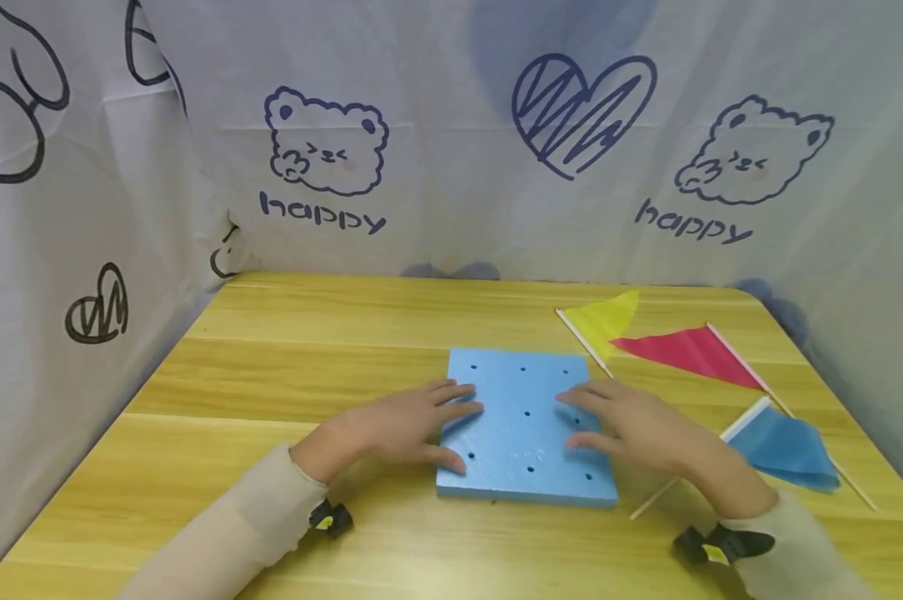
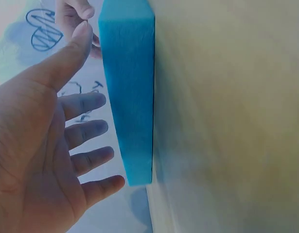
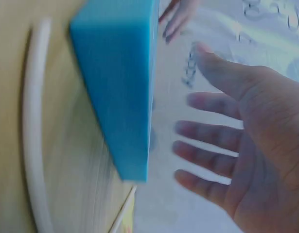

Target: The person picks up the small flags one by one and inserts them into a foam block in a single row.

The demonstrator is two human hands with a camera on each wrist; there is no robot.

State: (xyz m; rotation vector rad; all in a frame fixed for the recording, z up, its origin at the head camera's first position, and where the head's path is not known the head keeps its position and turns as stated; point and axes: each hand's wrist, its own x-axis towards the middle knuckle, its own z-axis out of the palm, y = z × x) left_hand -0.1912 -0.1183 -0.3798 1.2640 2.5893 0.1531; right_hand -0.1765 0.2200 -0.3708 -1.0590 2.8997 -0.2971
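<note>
A light-blue foam block (image 1: 500, 425) with rows of small holes lies flat on the wooden table. Over its left edge reaches my left hand (image 1: 414, 423), fingers spread and holding nothing. My right hand (image 1: 639, 425) is at the opposite edge, its fingers extended over the block and also holding nothing. In the left wrist view, the fingertips are close to the top edge of the block (image 2: 127, 97). A gap shows between the right fingers and the block (image 3: 120, 87) in the right wrist view.
To the right lie three small triangular flags on sticks: yellow (image 1: 601, 321) at the back, red (image 1: 695, 354) beyond the right hand, and blue (image 1: 785, 450) near the right wrist. White cloth (image 1: 451, 167) with drawn bears and hearts hangs behind the table (image 1: 271, 383).
</note>
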